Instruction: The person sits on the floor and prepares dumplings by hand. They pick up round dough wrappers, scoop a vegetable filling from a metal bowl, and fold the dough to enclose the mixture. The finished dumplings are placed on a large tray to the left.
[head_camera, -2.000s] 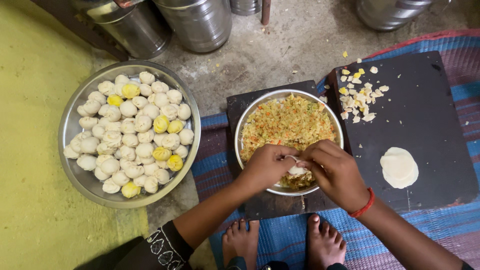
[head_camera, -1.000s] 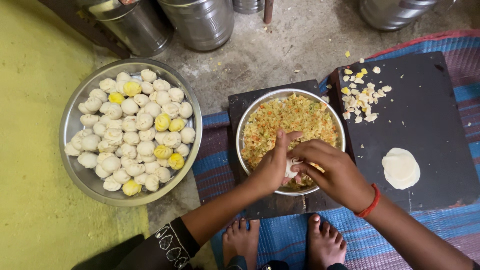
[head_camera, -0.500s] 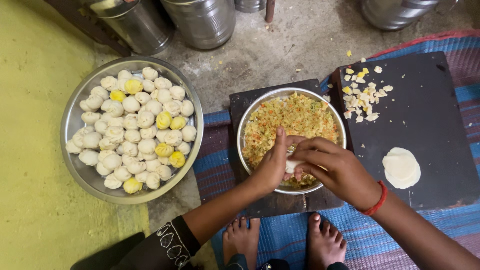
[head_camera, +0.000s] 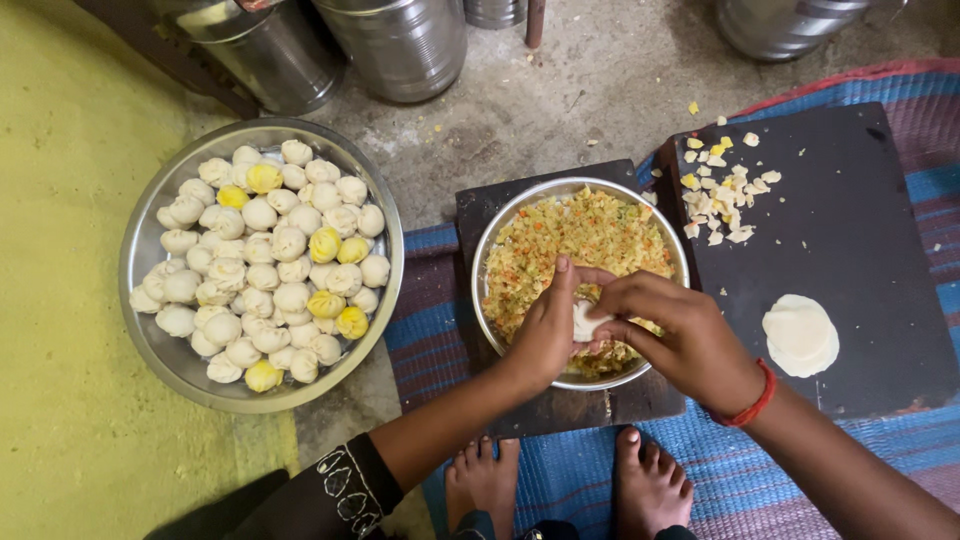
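My left hand (head_camera: 545, 330) cups a small white dumpling (head_camera: 585, 322) over the near rim of a steel bowl (head_camera: 497, 235) of chopped yellow-orange filling (head_camera: 580, 238). My right hand (head_camera: 680, 335), with a red band at the wrist, pinches the dumpling's top edge with its fingertips. Both hands hold the dumpling above the filling. Most of the dumpling is hidden between the fingers.
A large steel basin (head_camera: 165, 360) at the left holds several finished white and yellow dumplings (head_camera: 270, 265). A dark board (head_camera: 860, 210) at the right carries a flat dough round (head_camera: 800, 335) and dough scraps (head_camera: 725, 190). Steel pots (head_camera: 400, 45) stand at the back. My bare feet (head_camera: 650, 485) rest on a striped mat.
My fingers have worked around the dumpling, closing its top. The hands have stayed over the near edge of the filling bowl; nothing else moved.
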